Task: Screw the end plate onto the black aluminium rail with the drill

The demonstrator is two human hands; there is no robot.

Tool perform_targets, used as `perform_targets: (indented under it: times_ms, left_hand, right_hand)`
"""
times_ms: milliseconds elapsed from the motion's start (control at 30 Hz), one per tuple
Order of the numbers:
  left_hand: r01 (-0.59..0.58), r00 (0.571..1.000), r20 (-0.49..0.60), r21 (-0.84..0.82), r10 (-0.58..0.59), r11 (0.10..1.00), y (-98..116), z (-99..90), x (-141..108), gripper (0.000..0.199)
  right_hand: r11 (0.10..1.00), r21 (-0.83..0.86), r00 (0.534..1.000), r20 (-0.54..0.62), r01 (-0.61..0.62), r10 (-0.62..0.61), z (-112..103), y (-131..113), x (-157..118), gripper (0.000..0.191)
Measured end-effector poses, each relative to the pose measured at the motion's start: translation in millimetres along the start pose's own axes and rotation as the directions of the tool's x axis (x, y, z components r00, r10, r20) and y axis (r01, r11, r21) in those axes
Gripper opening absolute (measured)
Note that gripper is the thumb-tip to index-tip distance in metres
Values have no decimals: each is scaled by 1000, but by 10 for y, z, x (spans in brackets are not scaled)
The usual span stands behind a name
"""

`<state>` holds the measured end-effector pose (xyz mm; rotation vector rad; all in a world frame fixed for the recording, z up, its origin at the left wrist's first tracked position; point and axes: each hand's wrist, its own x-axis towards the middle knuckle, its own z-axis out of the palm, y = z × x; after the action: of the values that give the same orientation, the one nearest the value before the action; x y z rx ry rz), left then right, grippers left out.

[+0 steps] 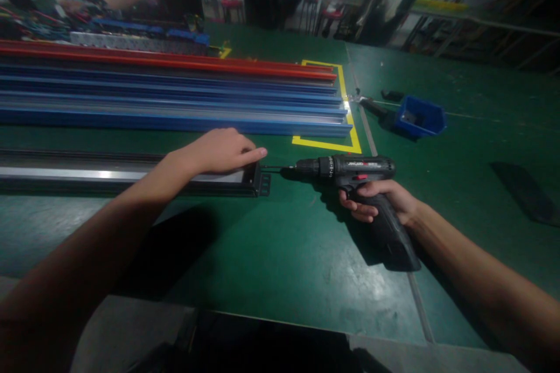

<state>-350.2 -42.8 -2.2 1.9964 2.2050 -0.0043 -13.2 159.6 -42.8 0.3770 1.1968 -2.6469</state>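
Through the headcam I had my right hand (pixel 389 194) curled around the drill (pixel 363 168), its bit (pixel 286 167) pointing at the end of the black profile (pixel 100 174) on the green table (pixel 271 268). My left hand (pixel 221 150) lay over that end; its underside was hidden, so I couldn't tell if it pinched. Beyond, the blue bin (pixel 435 121) held dark contents (pixel 410 117) I couldn't identify.

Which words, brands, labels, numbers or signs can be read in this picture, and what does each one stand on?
None can be read with certainty.
Pale lettering with a red mark on the side of the drill: too blurred to quote.
Small white markings on the drill's collar, possibly numbers: too small to read.
I can make out no other text.
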Motion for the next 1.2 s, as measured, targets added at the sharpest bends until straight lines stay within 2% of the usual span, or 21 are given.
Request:
perform_targets:
  times_ms: [1200]
  left_hand:
    - [-5, 1000, 7, -1, 5, 1000, -4, -15, -6, 71]
  right_hand:
    - [1000, -15, 1000, 5, -1, 1, -9, -6, 4, 23]
